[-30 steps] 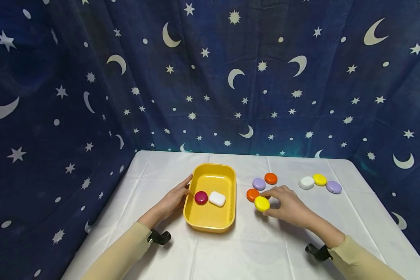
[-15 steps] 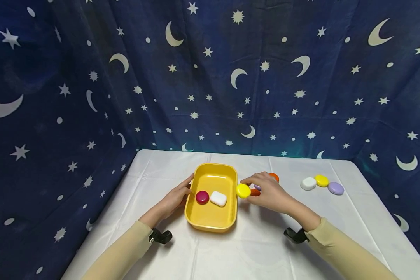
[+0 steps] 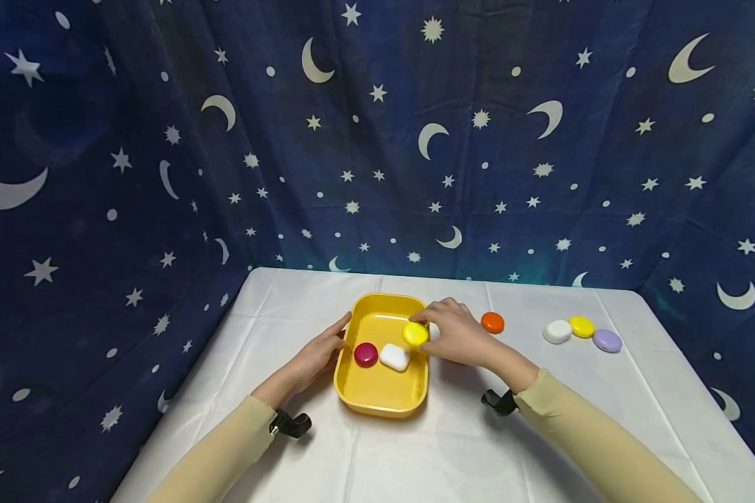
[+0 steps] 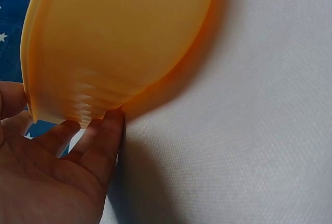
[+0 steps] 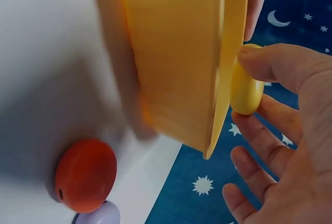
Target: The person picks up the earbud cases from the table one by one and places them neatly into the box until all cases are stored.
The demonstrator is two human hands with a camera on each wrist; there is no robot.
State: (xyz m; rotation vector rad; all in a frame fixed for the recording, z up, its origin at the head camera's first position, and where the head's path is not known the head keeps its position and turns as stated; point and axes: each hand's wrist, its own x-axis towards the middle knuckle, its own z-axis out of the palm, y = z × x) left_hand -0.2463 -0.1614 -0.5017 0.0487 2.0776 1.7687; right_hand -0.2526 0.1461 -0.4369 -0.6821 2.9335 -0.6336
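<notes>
My right hand pinches a glossy yellow round piece between thumb and fingertips, above the right rim of a yellow tray. In the right wrist view the yellow piece appears edge-on beside the tray's rim. Inside the tray lie a dark red round piece and a white rounded-rectangular piece. My left hand touches the tray's left side; in the left wrist view its fairly straight fingers rest against the outer wall.
An orange piece lies right of my right hand. Another orange piece and a lavender one show in the right wrist view. Farther right sit white, yellow and lavender pieces on the white-covered table.
My right hand has carried the yellow piece leftward from beside the orange pieces to over the tray's right rim. My left hand has stayed at the tray's left side.
</notes>
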